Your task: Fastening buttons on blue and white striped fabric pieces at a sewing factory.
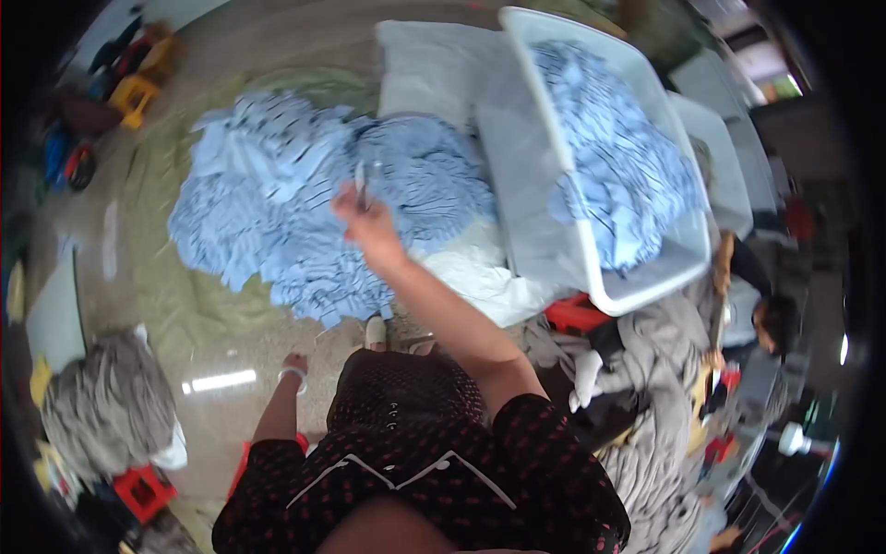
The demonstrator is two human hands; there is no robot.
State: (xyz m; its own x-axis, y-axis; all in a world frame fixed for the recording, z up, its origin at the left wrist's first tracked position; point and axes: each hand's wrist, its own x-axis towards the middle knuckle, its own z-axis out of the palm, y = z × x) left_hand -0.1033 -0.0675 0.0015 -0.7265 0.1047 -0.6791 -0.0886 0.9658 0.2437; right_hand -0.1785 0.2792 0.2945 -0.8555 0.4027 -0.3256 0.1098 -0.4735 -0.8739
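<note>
My right hand (365, 222) reaches forward, raised over the near-middle part of a wide heap of light blue fabric pieces with dark stripes (268, 198). Between its fingers is a small grey pointed tool (361, 177), perhaps thread snips; blur hides its exact kind. My left hand (294, 364) hangs low beside my body, with a white band at the wrist, away from the fabric. Its fingers are too small and foreshortened to read. The heap lies on a greenish ground sheet (175, 286).
Right of the heap, a large white plastic bin (521, 175) leans tilted, with more blue striped fabric inside. White sacks (434, 69) lie behind. Grey-brown cloth piles (109, 402) flank me, near a red stool (145, 491). Another person (743, 309) sits at the right.
</note>
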